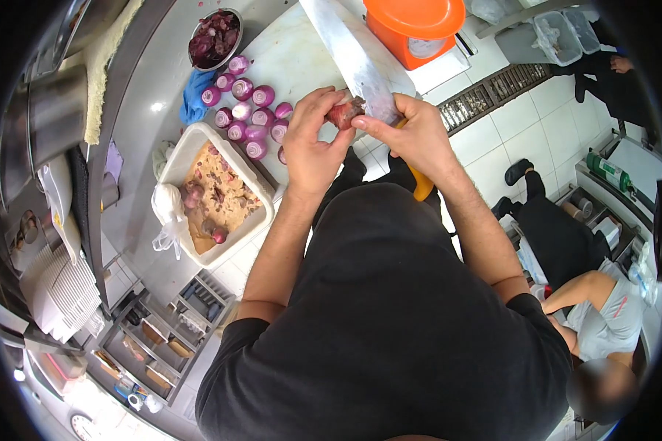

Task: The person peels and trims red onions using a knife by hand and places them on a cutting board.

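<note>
My left hand [310,140] is closed around a dark red onion [340,114] with ragged, dry skin at one end. In my right hand [421,140] is a large knife [357,59], its wide blade pointing away from me and its yellow handle [422,185] showing below the palm. My right thumb reaches across to the onion, beside the blade. Several peeled purple onions [262,96] sit on the white cutting board [294,55] left of my hands. Closer to me, a white tub [265,213] holds a few unpeeled onions [192,193] and loose skins.
A metal bowl [237,22] of onion peelings and a blue cloth [196,95] lie at the upper left. An orange bin [393,40] stands beyond the board. To the right, a person in a grey shirt [603,323] bends near shelves; another person's hand [621,64] shows higher up.
</note>
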Available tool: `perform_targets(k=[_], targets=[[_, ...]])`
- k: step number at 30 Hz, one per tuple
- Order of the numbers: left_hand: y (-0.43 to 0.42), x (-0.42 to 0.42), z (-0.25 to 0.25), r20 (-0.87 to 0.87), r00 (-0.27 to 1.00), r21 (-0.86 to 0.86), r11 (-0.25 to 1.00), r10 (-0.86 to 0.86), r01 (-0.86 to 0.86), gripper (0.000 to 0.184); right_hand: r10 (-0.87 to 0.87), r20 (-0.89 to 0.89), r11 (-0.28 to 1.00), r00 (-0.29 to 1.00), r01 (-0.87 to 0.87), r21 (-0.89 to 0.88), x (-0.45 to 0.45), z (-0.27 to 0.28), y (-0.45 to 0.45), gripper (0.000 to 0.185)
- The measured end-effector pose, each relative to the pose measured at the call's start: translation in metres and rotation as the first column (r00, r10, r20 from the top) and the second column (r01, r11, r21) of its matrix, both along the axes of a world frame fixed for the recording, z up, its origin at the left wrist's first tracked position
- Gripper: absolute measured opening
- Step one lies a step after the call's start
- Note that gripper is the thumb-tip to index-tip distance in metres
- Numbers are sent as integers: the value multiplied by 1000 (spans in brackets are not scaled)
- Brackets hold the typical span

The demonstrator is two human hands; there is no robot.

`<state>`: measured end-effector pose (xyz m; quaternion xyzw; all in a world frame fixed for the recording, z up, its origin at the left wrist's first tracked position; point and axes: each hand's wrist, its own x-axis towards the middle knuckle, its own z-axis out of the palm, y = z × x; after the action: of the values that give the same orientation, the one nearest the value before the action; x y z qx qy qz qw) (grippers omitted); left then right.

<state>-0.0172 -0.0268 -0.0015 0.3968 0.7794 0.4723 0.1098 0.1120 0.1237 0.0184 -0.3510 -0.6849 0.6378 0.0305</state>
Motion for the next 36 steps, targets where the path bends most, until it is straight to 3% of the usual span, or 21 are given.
perform_targets(k=[5, 8, 11, 17, 26, 29, 32, 36], targets=[[-1, -3, 1, -133, 991, -40, 999, 20, -26, 48, -14, -76, 999, 997, 17, 47, -1, -14, -4, 52], [0, -3, -1, -226, 974, -52, 998, 31, -44, 46, 22, 5, 996, 1000, -22, 89, -4, -11, -4, 48], [-1, -3, -7, -187, 981, -87, 993, 55, -73, 47, -5, -24, 999, 1000, 6, 47, -7, -14, -7, 44], [-6, -8, -16, -272, 959, -144, 983, 75, -118, 44, -12, -69, 995, 998, 5, -99, -8, -9, -8, 36], [-11, -21, -25, -164, 978, -167, 974, 127, -155, 43, -35, -47, 974, 998, 23, -227, 1, -6, 0, 31], [-15, -24, -23, 25, 987, -147, 978, 156, -150, 45, -50, -48, 977, 998, 38, -210, 4, -11, 3, 33], [-23, -29, -36, 567, 816, 11, 989, 118, -151, 47, -66, 7, 986, 998, 66, -153, 2, -24, 7, 40], [-26, -34, -40, 677, 736, 172, 974, -6, -150, 47, 85, 246, 987, 966, -115, 111, -14, -50, 20, 60]])
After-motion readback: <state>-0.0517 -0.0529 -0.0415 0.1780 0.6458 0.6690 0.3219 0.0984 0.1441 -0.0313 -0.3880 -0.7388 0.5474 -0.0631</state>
